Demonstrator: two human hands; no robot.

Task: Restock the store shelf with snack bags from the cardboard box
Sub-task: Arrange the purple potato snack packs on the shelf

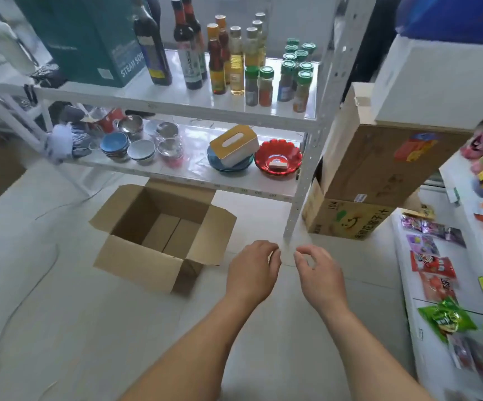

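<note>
A brown corrugated cardboard box (159, 235) sits on the pale, glossy tiled floor (61, 328) with its four flaps folded outward; only its bare bottom panels show inside. Behind it stands a white metal rack (301, 175) with shiny shelf boards carrying tall glass bottles (188, 47), green-capped spice jars (298, 79), round ceramic and steel bowls (136, 143) and a scalloped red dish (278, 157).

The left hand (253, 270) and right hand (320, 273) hover side by side above the floor, just right of the box, palms down, fingers loosely curled, holding and touching nothing.

Crinkly foil snack bags (434, 270), red, purple and green, lie flat on the white store shelf (408, 285) at the right edge. That shelf is cut off by the frame, and the bags nearest the corner are too blurred to read.
</note>
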